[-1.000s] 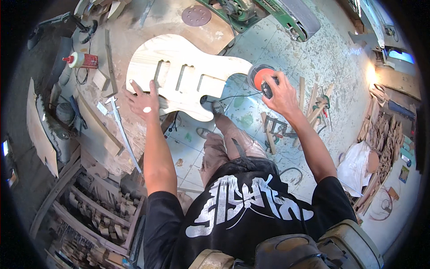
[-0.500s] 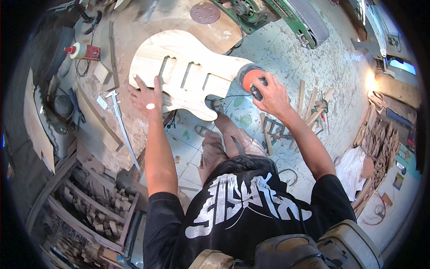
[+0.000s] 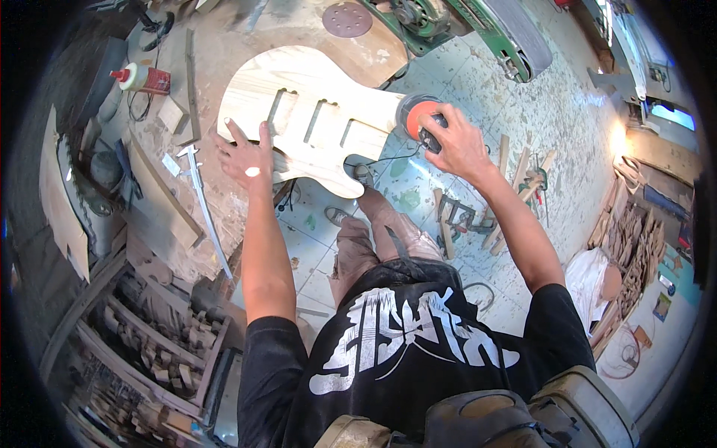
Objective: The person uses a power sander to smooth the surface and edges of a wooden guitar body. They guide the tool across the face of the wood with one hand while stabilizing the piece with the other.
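Observation:
A pale wooden electric guitar body (image 3: pixel 314 75) with three slots cut in it lies on the bench, its lower horn overhanging the edge. My left hand (image 3: pixel 246 154) rests flat on its near left edge, fingers spread. At the body's right end, my right hand (image 3: pixel 454 142) grips an orange and black orbital sander (image 3: pixel 420 119) from above. The round sander pad sits at the neck end, and its underside is hidden. A dark cord trails from the tool below the body.
Left on the bench are a caliper (image 3: pixel 200 194), a glue bottle (image 3: pixel 143 78) and wood offcuts (image 3: pixel 173 116). A sanding disc (image 3: pixel 347 20) lies at the back, near a green belt machine (image 3: pixel 500 37). Clamps (image 3: pixel 467 213) and wood strips lie on the tiled floor at right.
The sander and my right hand have shifted slightly away from me at the neck end. My left hand stays in place on the guitar body. The whole view has shifted a little.

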A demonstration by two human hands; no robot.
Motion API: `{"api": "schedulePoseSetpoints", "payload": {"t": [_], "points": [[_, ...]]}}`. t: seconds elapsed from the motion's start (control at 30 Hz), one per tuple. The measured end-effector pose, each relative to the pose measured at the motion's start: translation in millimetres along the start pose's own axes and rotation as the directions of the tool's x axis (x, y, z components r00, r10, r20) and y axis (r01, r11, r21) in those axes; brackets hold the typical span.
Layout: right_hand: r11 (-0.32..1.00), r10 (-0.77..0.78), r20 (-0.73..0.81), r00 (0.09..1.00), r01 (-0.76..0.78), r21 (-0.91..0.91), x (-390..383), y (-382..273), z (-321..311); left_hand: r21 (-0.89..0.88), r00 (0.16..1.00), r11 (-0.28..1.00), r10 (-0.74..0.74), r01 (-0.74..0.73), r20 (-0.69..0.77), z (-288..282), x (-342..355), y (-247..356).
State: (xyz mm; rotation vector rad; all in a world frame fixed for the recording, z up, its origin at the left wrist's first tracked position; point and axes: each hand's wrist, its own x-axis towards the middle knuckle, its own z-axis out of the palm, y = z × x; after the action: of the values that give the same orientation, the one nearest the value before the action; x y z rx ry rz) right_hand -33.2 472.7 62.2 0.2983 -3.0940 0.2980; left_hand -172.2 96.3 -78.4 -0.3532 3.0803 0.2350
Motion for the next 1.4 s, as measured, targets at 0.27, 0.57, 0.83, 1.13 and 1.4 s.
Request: {"api": "schedulePoseSetpoints", "payload": {"t": [0.27, 0.57, 0.83, 1.13, 1.4], "points": [[0.998, -0.063, 0.034, 0.997, 0.062, 0.032, 7, 6, -4, 0.005, 1.0, 1.0, 0.01, -0.01, -0.016, 3, 0, -2], [0.991, -0.123, 0.056, 0.991, 0.119, 0.068, 14, 13, -8, -0.007, 1.0, 1.0, 0.013, -0.013, -0.001, 2, 1, -3], [0.992, -0.113, 0.105, 0.988, 0.107, 0.065, 12, 11, -10, -0.026, 0.999, 0.999, 0.027, -0.028, -0.039, 2, 1, -2], [0.993, -0.113, 0.098, 0.989, 0.108, 0.053, 14, 9, -9, -0.021, 0.996, 0.999, 0.045, -0.046, -0.071, 5, 1, -5], [0.998, -0.053, 0.05, 0.997, 0.05, 0.045, 13, 3, -7, -0.025, 0.998, 0.999, 0.039, -0.04, -0.051, 4, 1, -3]]}}
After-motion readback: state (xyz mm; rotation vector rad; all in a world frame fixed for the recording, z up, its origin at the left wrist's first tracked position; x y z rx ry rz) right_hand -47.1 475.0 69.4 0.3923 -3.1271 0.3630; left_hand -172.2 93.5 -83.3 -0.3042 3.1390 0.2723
